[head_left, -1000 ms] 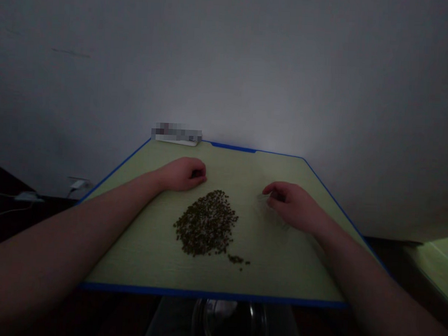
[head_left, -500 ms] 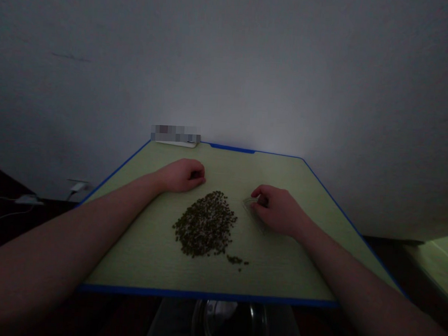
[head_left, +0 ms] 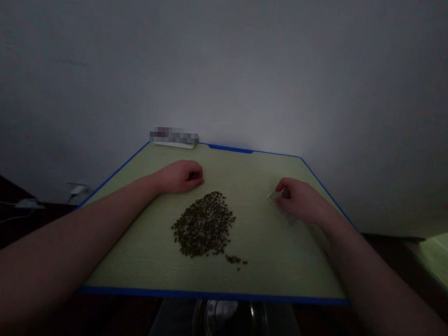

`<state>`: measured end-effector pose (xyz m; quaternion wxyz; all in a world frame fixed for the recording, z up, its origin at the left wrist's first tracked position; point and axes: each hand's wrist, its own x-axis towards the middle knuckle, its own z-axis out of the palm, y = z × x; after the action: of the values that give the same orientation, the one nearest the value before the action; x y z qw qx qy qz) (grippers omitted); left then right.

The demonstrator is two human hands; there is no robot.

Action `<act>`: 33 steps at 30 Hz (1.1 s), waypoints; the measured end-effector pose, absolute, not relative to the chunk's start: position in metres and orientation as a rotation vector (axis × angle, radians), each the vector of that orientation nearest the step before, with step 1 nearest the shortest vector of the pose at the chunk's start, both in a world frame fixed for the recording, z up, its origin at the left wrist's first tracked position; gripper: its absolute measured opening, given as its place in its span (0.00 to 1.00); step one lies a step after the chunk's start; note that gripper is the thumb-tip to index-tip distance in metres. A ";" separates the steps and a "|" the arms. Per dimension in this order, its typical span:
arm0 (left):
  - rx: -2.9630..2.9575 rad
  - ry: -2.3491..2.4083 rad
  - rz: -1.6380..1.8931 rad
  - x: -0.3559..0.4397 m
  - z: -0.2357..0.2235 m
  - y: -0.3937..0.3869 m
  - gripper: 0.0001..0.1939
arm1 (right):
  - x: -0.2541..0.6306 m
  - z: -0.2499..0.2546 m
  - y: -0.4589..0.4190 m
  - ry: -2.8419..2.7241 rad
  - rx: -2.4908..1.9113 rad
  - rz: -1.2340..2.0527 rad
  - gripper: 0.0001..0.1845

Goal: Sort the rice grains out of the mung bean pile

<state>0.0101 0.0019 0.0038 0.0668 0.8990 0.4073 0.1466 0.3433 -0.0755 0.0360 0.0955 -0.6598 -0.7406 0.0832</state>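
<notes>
A heap of small dark green beans [head_left: 203,225] lies in the middle of a pale green board with a blue edge [head_left: 211,295], and a small cluster of the same beans [head_left: 234,259] sits just in front of it. My left hand [head_left: 181,177] rests curled on the board behind the heap, close to it but apart, with nothing visible in it. My right hand [head_left: 300,200] pinches a thin clear plastic piece [head_left: 280,206] to the right of the heap, its lower edge on or near the board.
A glass bowl [head_left: 232,322] sits below the board's front edge. A white object [head_left: 173,145] lies at the back edge, partly blurred out. Cables [head_left: 18,207] lie on a dark surface at the left. Another green surface [head_left: 439,251] shows at the right.
My right hand has moved right and back, away from the heap, with the clear piece still in its fingers. My left hand and the beans have not visibly moved.
</notes>
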 end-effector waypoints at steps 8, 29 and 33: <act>2.706 1.212 0.457 0.009 0.001 0.004 0.13 | 0.365 0.045 -0.067 -1.799 -1.645 0.563 0.10; 2.690 1.237 0.450 0.010 0.004 0.002 0.13 | 0.292 0.021 -0.103 -2.398 -1.390 0.449 0.17; 2.708 1.228 0.457 0.010 0.003 0.003 0.13 | 0.291 0.021 -0.103 -2.427 -1.369 0.504 0.17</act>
<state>0.0099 0.0025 0.0029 0.0664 0.8982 0.4073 0.1515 0.2915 -0.1032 0.0207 0.1545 -0.4777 -0.8468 0.1757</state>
